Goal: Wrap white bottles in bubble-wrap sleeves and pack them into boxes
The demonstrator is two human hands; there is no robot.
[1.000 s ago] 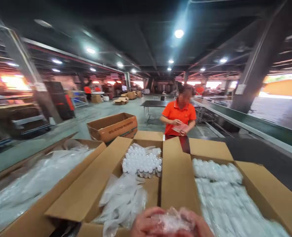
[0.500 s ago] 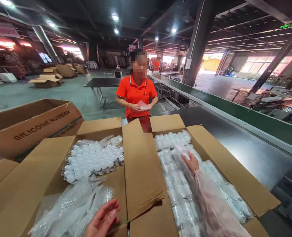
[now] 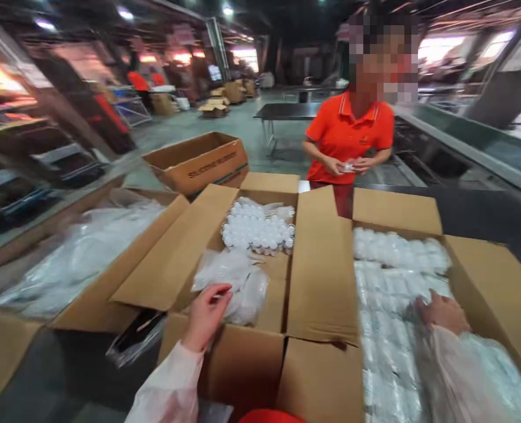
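Note:
My left hand (image 3: pixel 207 314) is open, thumb apart from the fingers, just above clear plastic bags (image 3: pixel 227 270) in the middle cardboard box (image 3: pixel 229 352). Beyond the bags in that box stands a cluster of small white round-topped pieces (image 3: pixel 256 226). On the right, my right hand (image 3: pixel 443 311) rests over rows of clear-wrapped white packs (image 3: pixel 388 329) in the right cardboard box (image 3: pixel 485 288). Its fingers are bent downward and apart, somewhat blurred, with no held thing visible. What the fingertips touch is hard to make out.
Another open box at left holds clear plastic bags (image 3: pixel 97 252). A large brown carton (image 3: pixel 199 164) printed with lettering stands behind. Across the table, a person in an orange shirt (image 3: pixel 353 135) holds a small whitish thing. A conveyor (image 3: pixel 476 135) runs at the right.
The view has swung left, bringing the bag-filled box into sight. My right hand has changed from stretched fingers to bent ones over the packs. My left hand now hovers closer over the bags.

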